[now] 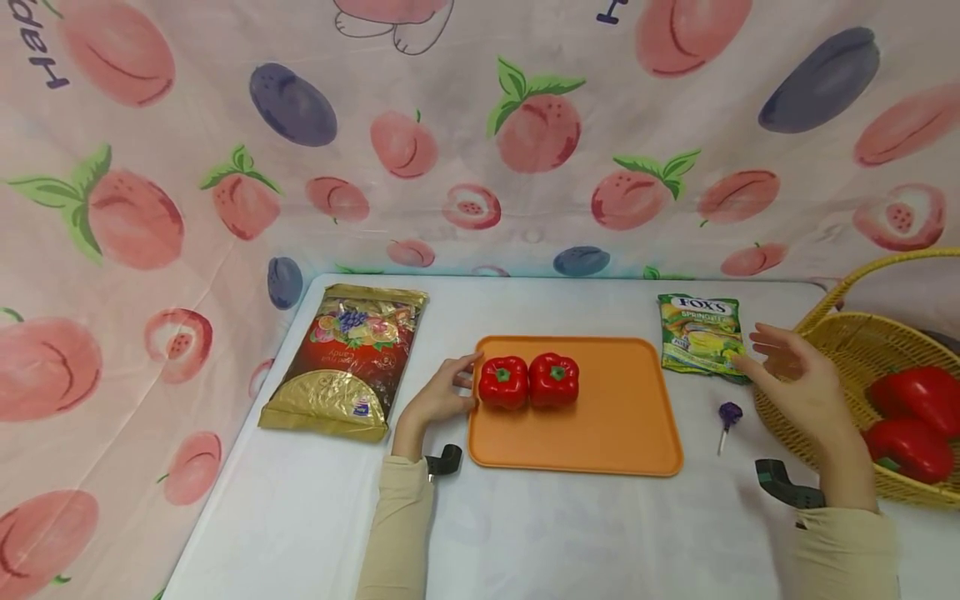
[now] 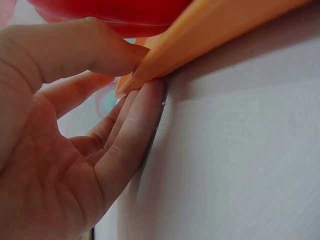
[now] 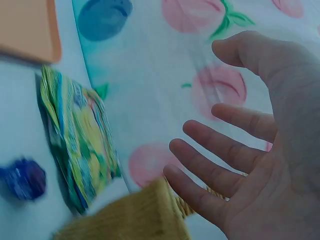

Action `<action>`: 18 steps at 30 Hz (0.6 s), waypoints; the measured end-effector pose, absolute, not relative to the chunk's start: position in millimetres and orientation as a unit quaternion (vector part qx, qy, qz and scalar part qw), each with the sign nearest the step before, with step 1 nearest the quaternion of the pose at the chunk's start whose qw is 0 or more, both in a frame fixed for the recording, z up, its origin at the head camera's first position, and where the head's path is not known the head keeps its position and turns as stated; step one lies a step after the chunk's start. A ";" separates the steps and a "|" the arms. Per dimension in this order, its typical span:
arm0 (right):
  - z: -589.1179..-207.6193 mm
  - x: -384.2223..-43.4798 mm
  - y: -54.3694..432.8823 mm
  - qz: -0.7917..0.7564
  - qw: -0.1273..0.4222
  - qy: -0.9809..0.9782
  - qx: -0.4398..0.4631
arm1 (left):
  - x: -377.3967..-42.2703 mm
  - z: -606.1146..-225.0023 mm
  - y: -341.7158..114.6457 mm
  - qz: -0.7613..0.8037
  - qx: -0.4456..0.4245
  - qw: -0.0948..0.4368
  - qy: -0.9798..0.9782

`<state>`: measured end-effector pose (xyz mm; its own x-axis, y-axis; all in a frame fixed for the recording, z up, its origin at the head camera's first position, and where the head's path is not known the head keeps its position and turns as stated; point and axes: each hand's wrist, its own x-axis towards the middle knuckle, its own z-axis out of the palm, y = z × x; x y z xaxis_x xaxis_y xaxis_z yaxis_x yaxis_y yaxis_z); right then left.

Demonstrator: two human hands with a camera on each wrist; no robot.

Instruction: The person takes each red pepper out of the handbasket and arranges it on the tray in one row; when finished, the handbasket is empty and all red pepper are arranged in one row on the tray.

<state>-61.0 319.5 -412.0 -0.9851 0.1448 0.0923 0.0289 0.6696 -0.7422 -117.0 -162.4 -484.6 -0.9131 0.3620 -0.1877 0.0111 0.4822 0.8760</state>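
Observation:
My left hand is at the left rim of an orange tray. In the left wrist view its thumb and fingers pinch the tray's edge, with a red bell pepper just above. Two red bell peppers stand side by side on the tray's left half, green stems up. My right hand hovers beside a yellow woven basket, fingers spread and holding nothing, as the right wrist view also shows. Inside the basket lie two more red bell peppers.
A green FOX'S candy bag lies right of the tray, close to my right hand. Below it is a purple lollipop on a white stick. On the left lies a large red and gold candy bag. A fruit-print curtain hangs behind the white table.

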 end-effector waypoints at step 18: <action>-409.3 -56.5 391.8 0.356 0.072 -0.924 -0.121 | -117.7 -487.4 -163.1 0.488 0.118 0.186 0.845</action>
